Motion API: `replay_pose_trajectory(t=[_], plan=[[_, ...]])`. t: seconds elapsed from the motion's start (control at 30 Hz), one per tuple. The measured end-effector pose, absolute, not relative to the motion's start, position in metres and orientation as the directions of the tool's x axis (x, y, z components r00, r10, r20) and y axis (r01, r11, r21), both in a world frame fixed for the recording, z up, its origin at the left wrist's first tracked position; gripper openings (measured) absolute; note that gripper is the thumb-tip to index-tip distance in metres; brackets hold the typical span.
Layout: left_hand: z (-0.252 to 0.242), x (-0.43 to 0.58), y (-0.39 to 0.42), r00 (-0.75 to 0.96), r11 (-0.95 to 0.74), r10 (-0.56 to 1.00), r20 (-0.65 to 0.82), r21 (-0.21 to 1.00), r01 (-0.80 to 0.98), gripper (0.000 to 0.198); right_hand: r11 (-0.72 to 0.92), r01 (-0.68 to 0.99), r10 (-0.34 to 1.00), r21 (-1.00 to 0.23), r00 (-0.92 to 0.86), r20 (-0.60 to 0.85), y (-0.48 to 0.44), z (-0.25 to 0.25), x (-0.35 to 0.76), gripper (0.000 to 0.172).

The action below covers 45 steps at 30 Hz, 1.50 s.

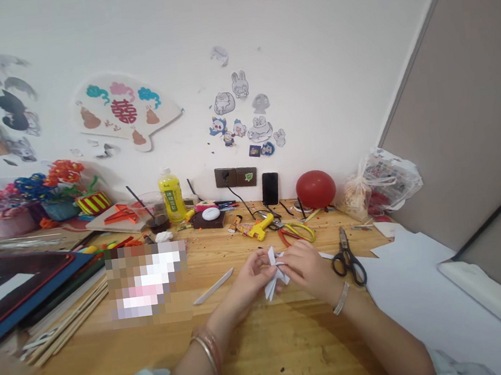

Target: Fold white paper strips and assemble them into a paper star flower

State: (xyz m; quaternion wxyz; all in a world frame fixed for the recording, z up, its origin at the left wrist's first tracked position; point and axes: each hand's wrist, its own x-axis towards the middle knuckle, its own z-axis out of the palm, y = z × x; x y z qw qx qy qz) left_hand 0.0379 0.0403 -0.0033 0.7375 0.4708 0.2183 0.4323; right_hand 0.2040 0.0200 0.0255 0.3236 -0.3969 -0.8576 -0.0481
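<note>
Head view: two hands pinch a folded white paper piece (271, 287) above the tabletop (262, 356).
From my end I see, at far left, a pink pot (11, 223), a blue pot (60, 209) and a striped pot (92, 202) of fuzzy craft flowers; right of them, a clear cup (158, 211) holds dark liquid and a slanted dark stick, just beside a bottle (172, 198) of yellow drink; at far right, a clear plastic bag (392, 173) holds contents I cannot make out. The left hand (252, 274) reaches in from near left, the right hand (305, 268) from near right, wrists angled inward; each grip is narrow, thumb and fingers on the paper between them. A paper strip (214, 286) lies left of the hands, black scissors (349, 260) to their right.
</note>
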Motion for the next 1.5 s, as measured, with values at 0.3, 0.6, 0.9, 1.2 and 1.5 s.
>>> replay_pose_trajectory(t=[0.3, 0.6, 0.9, 1.2, 1.5], plan=[[0.008, 0.033, 0.036, 0.457, 0.220, 0.886, 0.083, 0.792, -0.570, 0.023, 0.611, 0.723, 0.693, -0.323, -0.292, 0.659, 0.011, 0.030, 0.201, 0.019], [0.005, 0.040, 0.035, 0.466, 0.172, 0.872, 0.149, 0.798, -0.578, 0.019, 0.540, 0.713, 0.733, -0.448, -0.136, 0.666, 0.013, 0.017, 0.190, 0.007], [0.002, 0.051, 0.028, 0.363, 0.102, 0.919, 0.152, 0.799, -0.593, 0.019, 0.483, 0.785, 0.751, -0.388, -0.144, 0.645, 0.012, 0.015, 0.188, 0.010], [0.006, 0.046, 0.032, 0.405, 0.175, 0.900, 0.161, 0.718, -0.673, 0.030, 0.513, 0.754, 0.781, -0.410, -0.210, 0.589, 0.014, 0.024, 0.194, 0.013], [0.002, 0.028, 0.045, 0.501, 0.248, 0.865, -0.006, 0.874, -0.418, 0.023, 0.403, 0.457, 0.911, -0.793, -0.282, 0.301, 0.020, 0.010, 0.187, 0.009]])
